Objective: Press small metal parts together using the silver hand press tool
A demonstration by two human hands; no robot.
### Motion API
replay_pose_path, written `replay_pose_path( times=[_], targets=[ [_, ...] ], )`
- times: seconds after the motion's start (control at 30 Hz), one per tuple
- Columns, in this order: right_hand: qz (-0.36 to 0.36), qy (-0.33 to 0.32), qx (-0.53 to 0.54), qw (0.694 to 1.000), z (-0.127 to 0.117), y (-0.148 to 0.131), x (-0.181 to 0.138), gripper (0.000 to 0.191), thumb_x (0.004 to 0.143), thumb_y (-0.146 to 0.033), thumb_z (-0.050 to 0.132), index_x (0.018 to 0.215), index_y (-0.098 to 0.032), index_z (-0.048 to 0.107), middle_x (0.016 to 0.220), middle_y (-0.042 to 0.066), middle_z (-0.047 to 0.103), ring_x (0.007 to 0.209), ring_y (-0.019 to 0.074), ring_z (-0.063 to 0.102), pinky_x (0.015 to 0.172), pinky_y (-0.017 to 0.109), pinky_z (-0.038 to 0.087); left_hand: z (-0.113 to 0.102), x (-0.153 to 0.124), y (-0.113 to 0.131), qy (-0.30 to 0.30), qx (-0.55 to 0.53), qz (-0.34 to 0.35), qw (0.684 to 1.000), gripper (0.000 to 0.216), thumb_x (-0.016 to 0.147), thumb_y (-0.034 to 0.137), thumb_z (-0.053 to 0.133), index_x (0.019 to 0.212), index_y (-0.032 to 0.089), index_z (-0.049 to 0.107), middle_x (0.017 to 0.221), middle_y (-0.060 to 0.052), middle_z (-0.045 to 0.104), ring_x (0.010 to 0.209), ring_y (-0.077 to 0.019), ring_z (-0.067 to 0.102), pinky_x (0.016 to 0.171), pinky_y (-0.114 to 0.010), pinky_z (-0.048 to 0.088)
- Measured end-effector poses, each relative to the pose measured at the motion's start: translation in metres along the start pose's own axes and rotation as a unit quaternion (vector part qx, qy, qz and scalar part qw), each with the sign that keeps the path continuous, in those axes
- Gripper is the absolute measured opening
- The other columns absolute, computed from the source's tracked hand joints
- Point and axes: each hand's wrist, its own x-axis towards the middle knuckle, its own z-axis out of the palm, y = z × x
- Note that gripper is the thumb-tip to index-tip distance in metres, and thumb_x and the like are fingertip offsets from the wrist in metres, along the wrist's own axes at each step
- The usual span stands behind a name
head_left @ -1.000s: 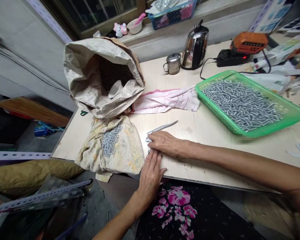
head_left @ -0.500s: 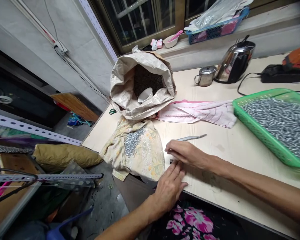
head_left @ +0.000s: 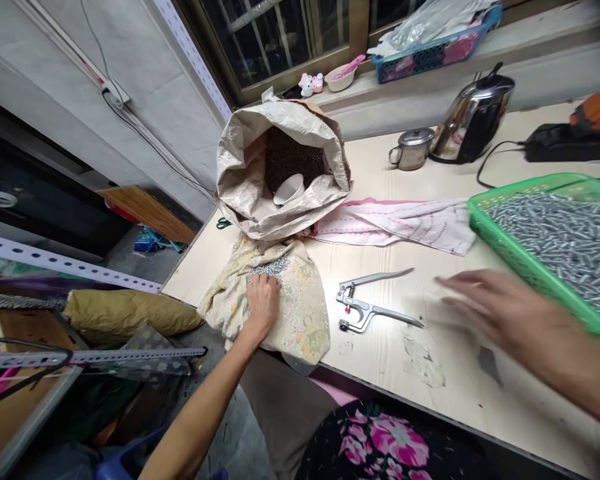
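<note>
My left hand (head_left: 263, 299) is on the patterned cloth (head_left: 300, 313), its fingers curled down and pressed together at the small pile of silvery metal pins (head_left: 275, 267); the fingertips are hidden among them. My right hand (head_left: 505, 313) is over the table beside the green basket (head_left: 535, 277), blurred by motion. Its fingers look stretched and apart, with nothing visible between them. A pair of snap-fastener pliers (head_left: 370, 310) lies on the table between my hands, handles spread and pointing right, with no hand on it. Many grey metal pins (head_left: 570, 247) fill the basket.
A large sack (head_left: 240, 167) holding dark small pieces and a white bowl (head_left: 290, 190) stands behind the cloth. A pink-white towel (head_left: 405, 223) lies beside it. Farther back are a metal mug (head_left: 413, 150), a kettle (head_left: 473, 123) and a charger with an orange battery (head_left: 555, 143).
My hands have parted from the pliers, which now lie uncovered. My left hand moved left to the pile on the cloth; my right hand moved right toward the green basket.
</note>
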Motion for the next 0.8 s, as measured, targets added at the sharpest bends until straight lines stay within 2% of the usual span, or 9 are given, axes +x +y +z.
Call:
replay_pose_path(
  times=[0.1, 0.17, 0.3, 0.4, 0.47, 0.53, 0.63, 0.7, 0.8],
  targets=[
    [-0.063, -0.083, 0.025, 0.994, 0.041, -0.044, -0.001, 0.036, 0.101, -0.04, 0.036, 0.117, -0.019, 0.06, 0.101, 0.011, 0.061, 0.086, 0.0237, 0.058, 0.071, 0.037, 0.048, -0.001, 0.005, 0.0, -0.017, -0.019, 0.019, 0.999, 0.024, 0.093, 0.019, 0.044, 0.09, 0.013, 0.067, 0.097, -0.014, 0.063, 0.098, -0.0283, 0.052, 0.081, -0.037, 0.039],
    [-0.072, -0.114, 0.018, 0.991, 0.061, -0.058, 0.002, 0.032, 0.101, -0.035, 0.038, 0.115, -0.017, 0.059, 0.094, 0.01, 0.06, 0.083, 0.0237, 0.055, 0.069, 0.037, 0.044, -0.003, 0.011, -0.002, -0.035, -0.072, 0.014, 0.997, 0.019, 0.089, 0.018, 0.048, 0.087, 0.013, 0.066, 0.095, -0.012, 0.063, 0.095, -0.0262, 0.054, 0.082, -0.035, 0.041],
    [-0.067, -0.113, 0.008, 0.991, 0.08, -0.059, 0.007, 0.021, 0.1, -0.022, 0.04, 0.097, -0.016, 0.059, 0.087, 0.007, 0.056, 0.08, 0.0229, 0.049, 0.069, 0.035, 0.037, -0.008, 0.023, -0.01, -0.054, -0.141, 0.002, 0.989, 0.009, 0.081, 0.014, 0.055, 0.076, 0.014, 0.063, 0.084, -0.008, 0.063, 0.085, -0.0222, 0.056, 0.078, -0.033, 0.042],
    [-0.065, -0.109, 0.003, 0.992, 0.082, -0.056, 0.009, 0.019, 0.099, -0.018, 0.04, 0.088, -0.017, 0.056, 0.084, 0.006, 0.054, 0.078, 0.0222, 0.046, 0.068, 0.034, 0.033, -0.015, 0.021, -0.008, -0.042, -0.186, -0.002, 0.982, 0.009, 0.08, 0.014, 0.052, 0.08, 0.015, 0.062, 0.081, -0.006, 0.064, 0.08, -0.0198, 0.057, 0.075, -0.031, 0.042],
    [-0.064, -0.11, -0.002, 0.992, 0.08, -0.057, 0.011, 0.018, 0.098, -0.016, 0.04, 0.087, -0.018, 0.055, 0.085, 0.006, 0.054, 0.078, 0.0218, 0.046, 0.068, 0.034, 0.031, -0.022, 0.013, 0.001, -0.043, -0.288, -0.025, 0.956, 0.01, 0.081, 0.019, 0.052, 0.082, 0.015, 0.061, 0.079, -0.004, 0.064, 0.073, -0.0172, 0.057, 0.07, -0.028, 0.042],
    [-0.063, -0.115, -0.005, 0.991, 0.078, -0.058, 0.013, 0.017, 0.098, -0.016, 0.041, 0.087, -0.019, 0.054, 0.086, 0.006, 0.055, 0.077, 0.0212, 0.046, 0.068, 0.033, 0.03, -0.029, 0.001, 0.015, -0.07, -0.409, -0.045, 0.909, 0.013, 0.083, 0.026, 0.052, 0.083, 0.016, 0.062, 0.075, -0.002, 0.063, 0.065, -0.0149, 0.056, 0.064, -0.025, 0.042],
    [-0.067, -0.127, -0.014, 0.99, 0.075, -0.059, 0.018, 0.017, 0.097, -0.014, 0.043, 0.085, -0.019, 0.052, 0.085, 0.005, 0.056, 0.077, 0.0203, 0.046, 0.07, 0.034, 0.029, -0.037, -0.018, 0.042, -0.107, -0.485, -0.039, 0.867, 0.016, 0.083, 0.03, 0.055, 0.082, 0.017, 0.063, 0.074, -0.001, 0.063, 0.063, -0.0138, 0.056, 0.061, -0.024, 0.042],
    [-0.075, -0.129, -0.027, 0.988, 0.073, -0.06, 0.019, 0.017, 0.097, -0.012, 0.043, 0.084, -0.019, 0.052, 0.084, 0.004, 0.056, 0.078, 0.02, 0.046, 0.071, 0.034, 0.028, -0.037, -0.029, 0.06, -0.099, -0.45, 0.0, 0.887, 0.011, 0.084, 0.024, 0.055, 0.083, 0.017, 0.063, 0.075, -0.001, 0.063, 0.067, -0.0144, 0.057, 0.064, -0.024, 0.043],
    [-0.077, -0.133, -0.042, 0.987, 0.071, -0.06, 0.021, 0.014, 0.097, -0.013, 0.044, 0.087, -0.019, 0.053, 0.085, 0.004, 0.057, 0.08, 0.0206, 0.045, 0.071, 0.034, 0.027, -0.032, -0.038, 0.077, -0.054, -0.305, 0.112, 0.944, 0.013, 0.086, 0.012, 0.049, 0.084, 0.016, 0.062, 0.085, -0.006, 0.062, 0.083, -0.0192, 0.057, 0.075, -0.029, 0.045]
  ],
)
